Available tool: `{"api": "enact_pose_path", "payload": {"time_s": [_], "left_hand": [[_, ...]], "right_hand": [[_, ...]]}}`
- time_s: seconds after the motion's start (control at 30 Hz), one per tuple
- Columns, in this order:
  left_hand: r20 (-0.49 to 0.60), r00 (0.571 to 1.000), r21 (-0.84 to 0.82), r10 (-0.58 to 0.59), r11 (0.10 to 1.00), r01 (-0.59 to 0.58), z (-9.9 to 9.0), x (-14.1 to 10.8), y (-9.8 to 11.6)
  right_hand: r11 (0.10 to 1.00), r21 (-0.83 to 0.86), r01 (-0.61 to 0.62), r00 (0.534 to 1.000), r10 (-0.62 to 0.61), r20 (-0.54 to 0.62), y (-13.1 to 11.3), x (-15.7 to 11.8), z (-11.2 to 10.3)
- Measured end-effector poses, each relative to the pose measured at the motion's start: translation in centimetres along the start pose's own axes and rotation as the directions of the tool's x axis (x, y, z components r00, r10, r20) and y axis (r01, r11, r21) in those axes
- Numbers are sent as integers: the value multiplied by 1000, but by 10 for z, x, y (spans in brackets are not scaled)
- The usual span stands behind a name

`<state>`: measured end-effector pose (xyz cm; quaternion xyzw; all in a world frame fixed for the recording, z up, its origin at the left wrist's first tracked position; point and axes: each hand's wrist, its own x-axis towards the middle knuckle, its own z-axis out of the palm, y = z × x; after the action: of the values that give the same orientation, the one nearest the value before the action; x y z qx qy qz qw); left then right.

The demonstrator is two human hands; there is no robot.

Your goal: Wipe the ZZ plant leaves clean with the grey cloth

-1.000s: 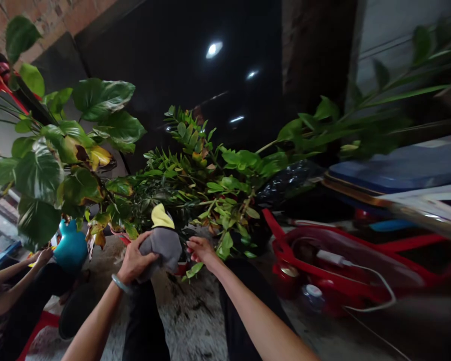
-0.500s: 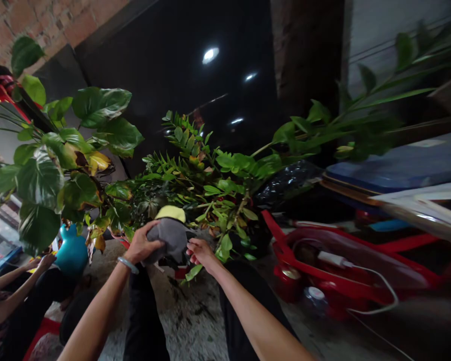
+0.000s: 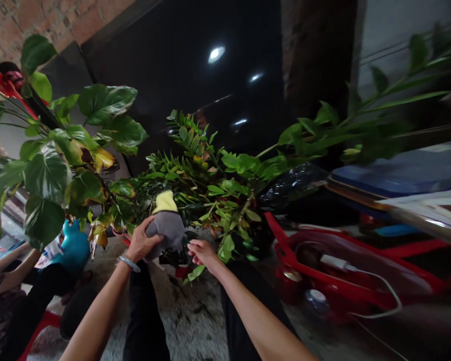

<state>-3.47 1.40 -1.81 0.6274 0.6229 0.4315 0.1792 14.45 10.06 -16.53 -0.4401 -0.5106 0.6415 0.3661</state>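
My left hand (image 3: pixel 142 243), with a pale bangle at the wrist, grips a grey and yellow fabric piece (image 3: pixel 168 228). Its rounded grey part faces me, and a yellow flap (image 3: pixel 165 201) stands up from the top. The left thumb presses on the grey side; the other fingers are mostly hidden behind it. Just to the right, my right hand (image 3: pixel 203 253) has thumb and fingertips pinched together, close to the fabric's right edge. Whatever lies in that pinch is too small to tell. Both hands are above the floor, between my knees.
Leafy potted plants (image 3: pixel 229 195) stand right in front of my hands, with a large-leaved plant (image 3: pixel 47 170) at left. A red plastic stool (image 3: pixel 346 271) with a white cable (image 3: pixel 383 286) is on the right. At far left sits another person (image 3: pixel 7 281) beside a teal object (image 3: pixel 73 245).
The fabric piece has turned in my left hand, so its yellow flap now points more upward and looks narrower. My right hand has hardly moved. The other person's hands have shifted behind the leaves.
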Motion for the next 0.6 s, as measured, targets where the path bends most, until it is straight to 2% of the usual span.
{"api": "enact_pose_path", "payload": {"time_s": [0.07,0.1,0.13,0.17,0.23,0.33,0.37,0.43,0.53,0.6], "left_hand": [[176,984,15,-14,1000,12,-1,-10,-7],[220,975,7,-14,1000,13,-3,-13,-8],[220,976,-14,-9,1000,13,-5,-14,-7],[173,985,-42,-2,999,9,-7,-13,-4],[-4,1000,-87,16,996,-17,-10,-6,3],[-218,976,-87,28,995,-48,-7,7,8],[-238,971,-84,22,996,-43,-4,9,6],[-207,978,-83,-9,997,-8,6,6,-3],[-134,988,-81,-79,994,69,24,-13,-20],[-155,980,-72,-121,991,111,34,-27,-27]], "right_hand": [[1000,-5,-5,1000,5,10,1,1,-1],[1000,-8,-8,1000,8,12,2,1,-2],[1000,-10,-12,1000,12,12,2,2,-2],[1000,-12,-15,1000,15,9,3,3,-2],[1000,-14,-17,1000,17,0,3,3,-2],[1000,-9,-22,1000,22,-9,3,3,0],[1000,-6,-28,1000,28,-12,2,3,1],[999,5,-40,999,40,-21,1,3,3],[998,36,-45,999,46,-18,-2,2,1],[997,62,-43,999,43,-6,-5,-1,-4]]}}
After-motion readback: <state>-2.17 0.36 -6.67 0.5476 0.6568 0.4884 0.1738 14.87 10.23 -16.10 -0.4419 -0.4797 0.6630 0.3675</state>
